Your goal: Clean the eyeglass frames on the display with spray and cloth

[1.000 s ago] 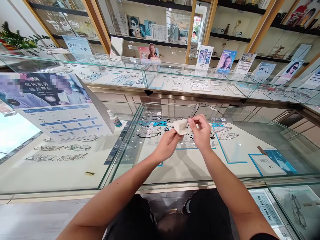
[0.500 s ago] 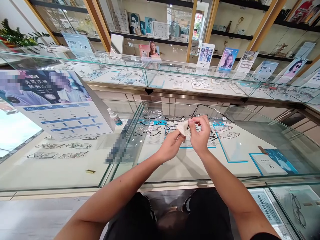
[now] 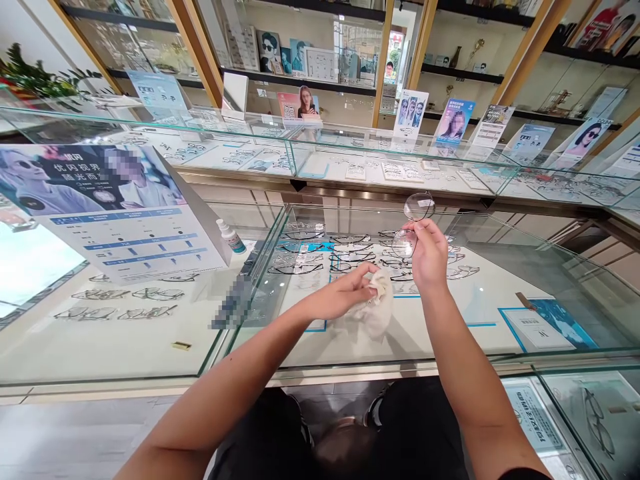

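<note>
My right hand (image 3: pixel 430 252) is raised over the glass counter, its fingers closed on a pair of eyeglasses (image 3: pixel 418 205) with thin dark rims and round clear lenses. The glasses are turned on end, one lens above the other. Lower and to the left, my left hand (image 3: pixel 350 292) grips a cream cleaning cloth (image 3: pixel 383 303) between thumb and fingers. The cloth hangs loosely just above the glass, apart from the glasses. Beneath the glass, several rows of spectacle frames (image 3: pixel 300 269) lie partly hidden by my hands.
A printed tent sign (image 3: pixel 125 227) stands on the counter at left, with a small spray bottle (image 3: pixel 231 237) beside it. A leaflet (image 3: pixel 547 325) lies at right. Across the aisle runs another glass showcase (image 3: pixel 320 150) with upright advertising cards (image 3: pixel 456 120).
My right hand has lifted the glasses up and to the right, away from the cloth. My left hand has lowered slightly with the cloth, which now hangs unfolded.
</note>
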Tool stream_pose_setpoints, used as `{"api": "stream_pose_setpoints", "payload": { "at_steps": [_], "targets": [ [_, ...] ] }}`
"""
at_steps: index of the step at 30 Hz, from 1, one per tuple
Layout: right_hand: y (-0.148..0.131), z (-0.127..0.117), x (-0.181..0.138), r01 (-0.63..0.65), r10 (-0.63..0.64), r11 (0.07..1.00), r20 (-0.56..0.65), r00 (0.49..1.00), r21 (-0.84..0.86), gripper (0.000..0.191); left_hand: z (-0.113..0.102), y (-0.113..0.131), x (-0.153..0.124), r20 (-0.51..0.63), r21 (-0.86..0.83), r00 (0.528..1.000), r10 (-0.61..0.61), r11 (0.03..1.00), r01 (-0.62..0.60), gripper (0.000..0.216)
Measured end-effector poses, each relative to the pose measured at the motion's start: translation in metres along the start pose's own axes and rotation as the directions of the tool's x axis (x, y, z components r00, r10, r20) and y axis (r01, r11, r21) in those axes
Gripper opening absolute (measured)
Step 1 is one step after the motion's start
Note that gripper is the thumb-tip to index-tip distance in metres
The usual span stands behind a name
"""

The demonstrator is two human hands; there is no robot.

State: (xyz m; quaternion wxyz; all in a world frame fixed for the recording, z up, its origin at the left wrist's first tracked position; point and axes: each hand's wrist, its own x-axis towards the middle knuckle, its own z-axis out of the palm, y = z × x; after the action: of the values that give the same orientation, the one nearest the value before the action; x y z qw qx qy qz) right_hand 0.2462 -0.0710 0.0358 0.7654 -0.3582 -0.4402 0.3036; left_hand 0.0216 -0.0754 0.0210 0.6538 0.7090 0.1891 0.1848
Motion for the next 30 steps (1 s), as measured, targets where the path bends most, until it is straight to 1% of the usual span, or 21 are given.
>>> {"api": "stream_pose_setpoints", "payload": {
  "at_steps": [1,2,3,4,5,6,7,8,9,10,11,12,13,15,17,20,22,23,25,27,30],
  "targets": [
    [-0.003,0.001,0.000,-0.028,0.027,0.999,0.036,0.999,0.029,0.020,0.002,-0.003,0.000,0.048,0.041,0.999,-0.002,0.999,0.000,0.034],
    [-0.006,0.001,-0.001,-0.058,0.054,0.997,0.071,0.996,0.052,0.020,0.002,-0.005,0.001,0.068,0.121,0.998,0.016,0.992,-0.025,0.033],
    [-0.009,0.001,-0.001,-0.090,0.082,0.994,0.106,0.991,0.070,0.021,0.001,-0.008,0.002,0.061,0.226,0.997,0.053,0.972,-0.065,0.031],
    [-0.012,0.001,-0.002,-0.125,0.112,0.988,0.143,0.983,0.086,0.022,-0.003,-0.010,0.002,0.030,0.334,0.994,0.102,0.937,-0.106,0.032],
    [-0.015,0.001,-0.002,-0.165,0.144,0.981,0.186,0.972,0.100,0.023,-0.008,-0.011,0.003,-0.025,0.428,0.987,0.158,0.894,-0.133,0.035],
    [-0.017,0.000,-0.003,-0.210,0.179,0.971,0.236,0.955,0.111,0.023,-0.013,-0.012,0.003,-0.106,0.501,0.970,0.221,0.854,-0.139,0.039],
    [-0.019,-0.001,-0.003,-0.257,0.215,0.959,0.289,0.933,0.117,0.024,-0.020,-0.012,0.003,-0.208,0.560,0.933,0.293,0.818,-0.132,0.042],
    [-0.020,-0.002,-0.003,-0.305,0.251,0.945,0.341,0.906,0.115,0.024,-0.025,-0.012,0.003,-0.311,0.616,0.869,0.384,0.778,-0.123,0.044],
    [-0.021,-0.003,-0.003,-0.350,0.285,0.931,0.388,0.877,0.108,0.024,-0.030,-0.011,0.002,-0.391,0.670,0.784,0.483,0.733,-0.118,0.044],
    [-0.021,-0.004,-0.003,-0.388,0.313,0.916,0.427,0.848,0.098,0.023,-0.034,-0.009,0.002,-0.433,0.722,0.692,0.577,0.682,-0.116,0.047],
    [-0.021,-0.005,-0.004,-0.418,0.335,0.904,0.462,0.821,0.089,0.023,-0.037,-0.007,0.001,-0.436,0.769,0.621,0.652,0.628,-0.119,0.053],
    [-0.020,-0.006,-0.004,-0.444,0.349,0.893,0.499,0.793,0.080,0.024,-0.038,-0.006,0.000,-0.412,0.806,0.579,0.704,0.578,-0.129,0.063],
    [-0.020,-0.006,-0.004,-0.467,0.361,0.881,0.539,0.761,0.069,0.024,-0.039,-0.004,-0.001,-0.374,0.832,0.565,0.735,0.536,-0.147,0.074],
    [-0.017,-0.006,-0.005,-0.515,0.388,0.857,0.615,0.687,0.035,0.024,-0.039,-0.003,-0.002,-0.303,0.862,0.571,0.763,0.474,-0.176,0.092],
    [-0.014,-0.005,-0.007,-0.568,0.433,0.823,0.668,0.605,-0.018,0.024,-0.039,-0.003,-0.001,-0.246,0.884,0.576,0.780,0.424,-0.197,0.103],
    [-0.009,-0.004,-0.008,-0.641,0.501,0.763,0.707,0.499,-0.088,0.025,-0.037,-0.005,-0.001,-0.196,0.896,0.561,0.805,0.379,-0.230,0.107],
    [-0.007,-0.004,-0.008,-0.666,0.519,0.737,0.728,0.449,-0.115,0.025,-0.035,-0.005,-0.001,-0.193,0.890,0.554,0.810,0.382,-0.249,0.105],
    [-0.006,-0.003,-0.008,-0.671,0.522,0.731,0.734,0.435,-0.123,0.025,-0.035,-0.006,-0.001,-0.197,0.887,0.556,0.807,0.388,-0.249,0.103],
    [-0.005,-0.003,-0.008,-0.671,0.527,0.729,0.737,0.422,-0.137,0.024,-0.033,-0.005,-0.002,-0.204,0.890,0.569,0.796,0.393,-0.232,0.095],
    [-0.004,-0.003,-0.007,-0.670,0.535,0.728,0.733,0.421,-0.147,0.024,-0.032,-0.005,-0.002,-0.203,0.896,0.576,0.792,0.388,-0.218,0.085],
    [-0.003,-0.004,-0.007,-0.662,0.543,0.732,0.725,0.424,-0.161,0.024,-0.032,-0.005,-0.002,-0.195,0.892,0.568,0.800,0.386,-0.236,0.073]
  ]
}}
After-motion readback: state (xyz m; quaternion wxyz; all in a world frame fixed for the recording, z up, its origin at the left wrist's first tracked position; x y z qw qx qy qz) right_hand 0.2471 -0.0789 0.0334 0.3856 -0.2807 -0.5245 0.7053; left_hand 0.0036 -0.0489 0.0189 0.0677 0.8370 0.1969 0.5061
